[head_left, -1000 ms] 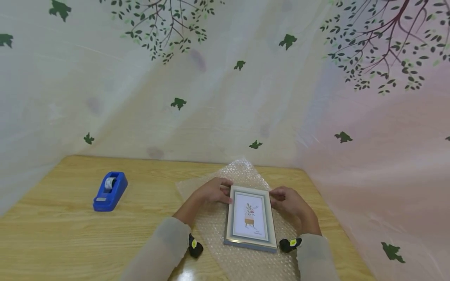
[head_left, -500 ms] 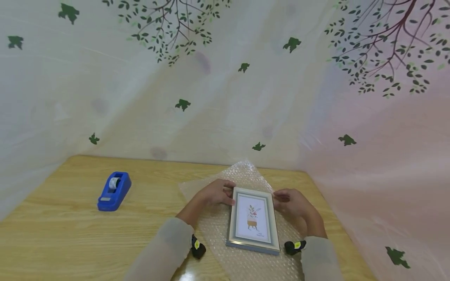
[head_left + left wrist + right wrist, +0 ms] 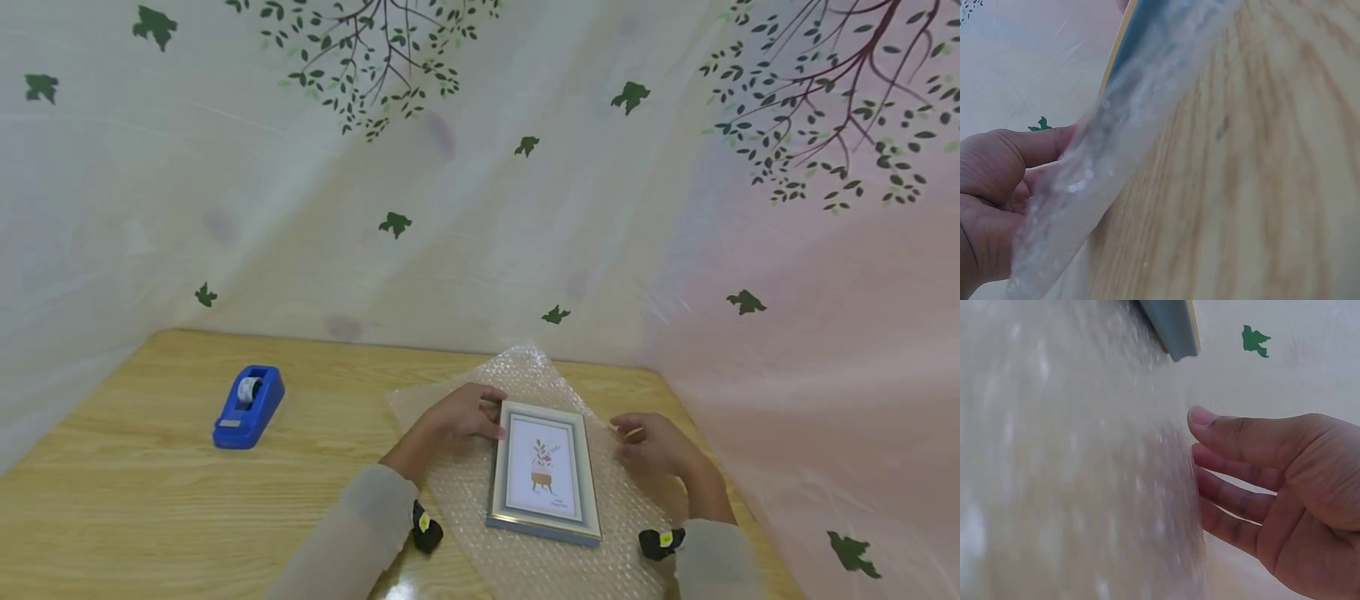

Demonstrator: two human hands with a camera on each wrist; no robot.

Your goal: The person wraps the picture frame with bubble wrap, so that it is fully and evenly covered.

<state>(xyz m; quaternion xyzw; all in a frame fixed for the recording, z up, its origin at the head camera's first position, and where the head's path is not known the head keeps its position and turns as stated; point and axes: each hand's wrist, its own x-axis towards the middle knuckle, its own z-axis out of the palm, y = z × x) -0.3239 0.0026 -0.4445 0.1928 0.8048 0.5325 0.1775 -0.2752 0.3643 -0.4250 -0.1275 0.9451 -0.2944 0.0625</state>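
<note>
"From the left: a blue tape dispenser (image 3: 258, 421) on the wooden table (image 3: 135, 467), white roll showing!"

"Next, the left hand (image 3: 467, 412): thumb and forefinger spread apart, tips up against the frame's upper left edge."

"And the picture frame (image 3: 542, 475) itself?"

"Flat, face up on the bubble wrap (image 3: 459, 479), which lies cornerwise beneath it! Silvery border, a potted plant on legs in the print."

"Over to the right hand (image 3: 663, 446)!"

"Clear of the frame, near its upper right corner. The right wrist view has thumb and fingers apart, loosely bent, right at the wrap's edge."

"Touching it?"

"Can't tell! Behind everything, a pale curtain (image 3: 465, 275) with green birds."
</note>
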